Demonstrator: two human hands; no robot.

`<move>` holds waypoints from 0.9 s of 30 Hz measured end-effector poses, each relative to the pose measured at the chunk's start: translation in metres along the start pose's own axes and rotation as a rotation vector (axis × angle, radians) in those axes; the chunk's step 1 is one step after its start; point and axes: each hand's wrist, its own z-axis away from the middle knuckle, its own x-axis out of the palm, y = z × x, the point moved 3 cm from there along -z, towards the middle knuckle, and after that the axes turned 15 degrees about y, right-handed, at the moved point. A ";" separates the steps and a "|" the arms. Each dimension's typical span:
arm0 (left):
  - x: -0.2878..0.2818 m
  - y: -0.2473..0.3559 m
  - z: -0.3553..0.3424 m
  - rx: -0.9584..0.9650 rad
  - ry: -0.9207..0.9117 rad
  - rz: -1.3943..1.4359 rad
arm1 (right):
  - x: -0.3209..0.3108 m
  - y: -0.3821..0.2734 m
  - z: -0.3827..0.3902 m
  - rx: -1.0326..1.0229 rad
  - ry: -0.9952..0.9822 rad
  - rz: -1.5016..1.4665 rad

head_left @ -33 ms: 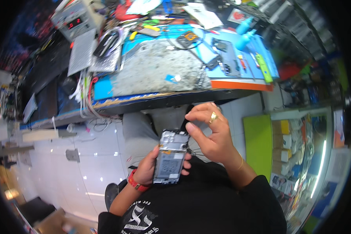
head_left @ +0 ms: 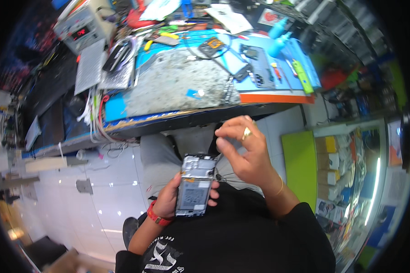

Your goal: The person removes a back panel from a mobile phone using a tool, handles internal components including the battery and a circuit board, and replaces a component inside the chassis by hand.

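Note:
My left hand (head_left: 168, 198), with a red band at the wrist, holds an opened smartphone (head_left: 194, 193) over my lap. Its fingers wrap round from below and show along the right edge. The phone's back cover is off: a dark battery fills the lower half, and silvery shielding plates with a bit of orange flex cable lie above it. To the upper right of the phone, apart from it, my right hand (head_left: 246, 148) is raised with thumb and index fingertips brought close in a pinch. Whatever may be between those fingertips is too small to make out. A gold ring is on this hand.
Ahead stands a workbench with a stained grey mat (head_left: 168, 82), a phone back panel (head_left: 261, 68), blue bottles (head_left: 278, 43), a green tool (head_left: 303, 76) and a power supply (head_left: 82, 32) with a red display. Cables (head_left: 97, 118) hang off its front edge. Right is a glass-fronted cabinet (head_left: 346, 177).
The whole view has shifted slightly, so the bench and phone appear further left. The phone sits a little further from my right hand. Both hands keep nearly the same pose.

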 end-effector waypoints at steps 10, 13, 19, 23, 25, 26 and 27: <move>-0.003 0.000 0.003 -0.021 -0.015 -0.033 | -0.120 0.169 -0.080 0.069 0.360 0.870; 0.002 -0.002 0.006 -0.087 -0.044 0.096 | -0.115 0.192 -0.090 0.083 0.159 0.935; -0.003 -0.004 0.004 -0.152 -0.114 0.223 | -0.106 0.195 -0.091 0.058 0.132 1.060; -0.002 -0.004 0.005 -0.156 -0.128 0.251 | -0.105 0.195 -0.087 0.016 0.094 1.246; -0.001 -0.004 0.006 -0.162 -0.123 0.252 | -0.108 0.188 -0.083 -0.024 0.146 1.294; -0.001 -0.004 0.006 -0.170 -0.118 0.253 | -0.111 0.181 -0.081 -0.062 0.197 1.299; 0.000 -0.004 0.006 -0.176 -0.115 0.253 | -0.115 0.173 -0.080 -0.104 0.248 1.301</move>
